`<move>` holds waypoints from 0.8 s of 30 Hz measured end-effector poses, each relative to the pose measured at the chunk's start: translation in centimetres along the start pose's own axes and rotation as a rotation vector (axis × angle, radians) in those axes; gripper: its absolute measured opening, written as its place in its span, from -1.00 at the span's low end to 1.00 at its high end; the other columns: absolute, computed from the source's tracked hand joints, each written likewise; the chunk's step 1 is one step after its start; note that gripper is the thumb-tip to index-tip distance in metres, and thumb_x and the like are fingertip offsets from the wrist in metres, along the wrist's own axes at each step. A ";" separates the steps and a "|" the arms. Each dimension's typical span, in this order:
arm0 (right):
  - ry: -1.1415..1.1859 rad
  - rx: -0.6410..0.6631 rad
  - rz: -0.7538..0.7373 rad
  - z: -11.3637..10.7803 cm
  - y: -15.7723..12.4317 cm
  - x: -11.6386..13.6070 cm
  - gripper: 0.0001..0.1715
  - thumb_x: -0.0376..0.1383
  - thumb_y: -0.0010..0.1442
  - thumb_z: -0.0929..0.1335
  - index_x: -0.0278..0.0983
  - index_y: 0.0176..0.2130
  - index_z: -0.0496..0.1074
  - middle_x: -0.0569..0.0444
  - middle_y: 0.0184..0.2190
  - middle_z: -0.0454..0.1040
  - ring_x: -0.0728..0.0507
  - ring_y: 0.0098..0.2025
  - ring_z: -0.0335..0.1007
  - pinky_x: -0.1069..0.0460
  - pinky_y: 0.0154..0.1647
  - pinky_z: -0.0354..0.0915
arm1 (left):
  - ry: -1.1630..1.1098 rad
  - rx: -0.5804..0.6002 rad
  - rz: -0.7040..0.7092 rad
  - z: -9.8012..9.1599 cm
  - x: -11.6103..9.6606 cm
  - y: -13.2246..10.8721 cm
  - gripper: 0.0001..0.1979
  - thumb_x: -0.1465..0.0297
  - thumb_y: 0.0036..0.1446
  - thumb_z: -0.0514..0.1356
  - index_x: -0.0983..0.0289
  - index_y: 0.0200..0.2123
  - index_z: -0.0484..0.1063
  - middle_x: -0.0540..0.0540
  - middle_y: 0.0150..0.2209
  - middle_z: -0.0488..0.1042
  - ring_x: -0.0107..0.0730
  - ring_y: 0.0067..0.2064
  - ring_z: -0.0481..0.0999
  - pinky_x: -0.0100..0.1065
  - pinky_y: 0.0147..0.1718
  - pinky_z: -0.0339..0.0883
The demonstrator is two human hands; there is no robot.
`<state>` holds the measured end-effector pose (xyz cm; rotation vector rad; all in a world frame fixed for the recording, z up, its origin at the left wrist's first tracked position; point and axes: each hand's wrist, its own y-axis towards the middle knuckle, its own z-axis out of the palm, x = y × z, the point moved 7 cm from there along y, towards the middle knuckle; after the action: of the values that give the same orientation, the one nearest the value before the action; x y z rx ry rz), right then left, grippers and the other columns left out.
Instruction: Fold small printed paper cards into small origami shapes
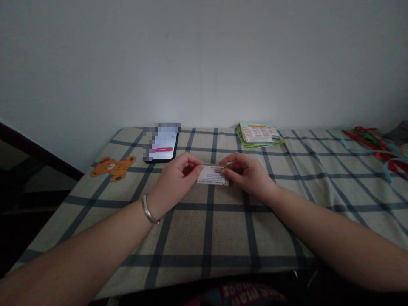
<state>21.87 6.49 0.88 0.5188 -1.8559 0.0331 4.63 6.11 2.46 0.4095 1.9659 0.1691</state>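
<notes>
Between my two hands is a small printed card [211, 175], white with dark lines of text and a red and green edge on its right side. My left hand [181, 176] pinches its left end between thumb and fingers. At the other end, my right hand [247, 174] grips the upper right corner the same way. Whether it is one card or a folded piece I cannot tell. A silver bangle [149, 209] circles my left wrist.
A lit phone [163, 144] lies behind my left hand, and a bear cutout [113, 168] is left of it. Behind my right hand sits a stack of green-edged printed cards [259, 134]. Coloured ribbons [376, 146] lie far right on the checked tablecloth [185, 246]. A wall [204, 63] borders the back.
</notes>
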 end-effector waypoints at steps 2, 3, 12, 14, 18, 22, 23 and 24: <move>0.012 -0.015 0.000 0.0 0.1 -0.2 -0.76 -0.21 0.15 0.40 -0.26 -0.19 0.39 0.15 -0.49 0.49 0.02 -0.53 0.38 0.12 -0.58 0.25 | 0.016 -0.001 0.003 0.0 0.1 0.0 -0.92 0.39 0.16 0.15 0.28 -0.30 0.36 -0.01 -0.39 0.48 -0.50 -0.42 0.47 -0.48 -0.46 0.37; 0.022 -0.022 -0.003 -0.1 0.1 -0.2 -0.78 -0.22 0.14 0.41 -0.26 -0.20 0.39 0.15 -0.49 0.49 0.03 -0.53 0.38 0.12 -0.57 0.26 | 0.023 0.004 0.007 0.0 0.2 0.0 -0.91 0.38 0.17 0.15 0.28 -0.28 0.37 -0.01 -0.39 0.48 -0.50 -0.41 0.47 -0.48 -0.45 0.37; 0.106 -0.018 0.033 0.1 0.2 -0.7 -0.79 -0.22 0.14 0.41 -0.25 -0.22 0.40 0.13 -0.43 0.51 0.01 -0.44 0.45 0.10 -0.47 0.34 | 0.059 0.018 0.037 0.1 0.4 -0.1 -0.89 0.38 0.19 0.15 0.27 -0.23 0.39 0.00 -0.35 0.50 -0.49 -0.38 0.49 -0.46 -0.41 0.39; 0.098 -0.028 0.047 0.0 0.3 -0.8 -0.81 -0.22 0.13 0.41 -0.25 -0.24 0.40 0.12 -0.40 0.53 -0.01 -0.40 0.48 0.09 -0.44 0.36 | 0.087 0.033 0.048 0.2 0.4 0.0 -0.90 0.39 0.18 0.14 0.27 -0.23 0.39 -0.02 -0.36 0.49 -0.49 -0.39 0.48 -0.45 -0.41 0.38; 0.045 -0.011 0.067 -0.1 0.5 -1.0 -0.85 -0.25 0.11 0.41 -0.25 -0.32 0.39 0.13 -0.42 0.53 -0.03 -0.36 0.50 0.08 -0.39 0.38 | 0.159 0.104 0.037 0.7 0.8 0.3 -0.89 0.37 0.19 0.14 0.25 -0.24 0.42 -0.03 -0.38 0.50 -0.47 -0.38 0.48 -0.44 -0.41 0.35; -0.119 0.011 0.084 -0.3 0.6 -1.1 -0.90 -0.28 0.11 0.40 -0.26 -0.33 0.42 0.12 -0.43 0.54 -0.03 -0.40 0.48 0.10 -0.45 0.32 | 0.335 0.151 0.061 0.7 1.0 0.5 -0.88 0.35 0.17 0.17 0.23 -0.29 0.49 -0.01 -0.36 0.51 -0.40 -0.32 0.46 -0.36 -0.35 0.31; -0.163 0.016 0.079 -0.3 0.6 -1.1 -0.91 -0.28 0.12 0.40 -0.25 -0.32 0.43 0.12 -0.43 0.55 -0.02 -0.41 0.48 0.10 -0.46 0.30 | 0.385 0.153 0.082 0.6 0.9 0.6 -0.88 0.35 0.16 0.17 0.22 -0.31 0.51 0.00 -0.37 0.50 -0.37 -0.30 0.46 -0.34 -0.32 0.29; -0.202 0.022 0.071 -0.3 0.6 -1.0 -0.91 -0.28 0.12 0.40 -0.25 -0.31 0.44 0.12 -0.42 0.55 -0.02 -0.41 0.47 0.10 -0.46 0.29 | 0.425 0.154 0.102 0.6 0.8 0.6 -0.88 0.35 0.16 0.18 0.21 -0.32 0.52 0.00 -0.37 0.50 -0.35 -0.28 0.45 -0.32 -0.30 0.28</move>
<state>22.20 7.47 0.18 0.4854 -2.0729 0.0499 5.01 6.95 1.68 0.6146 2.3859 0.1814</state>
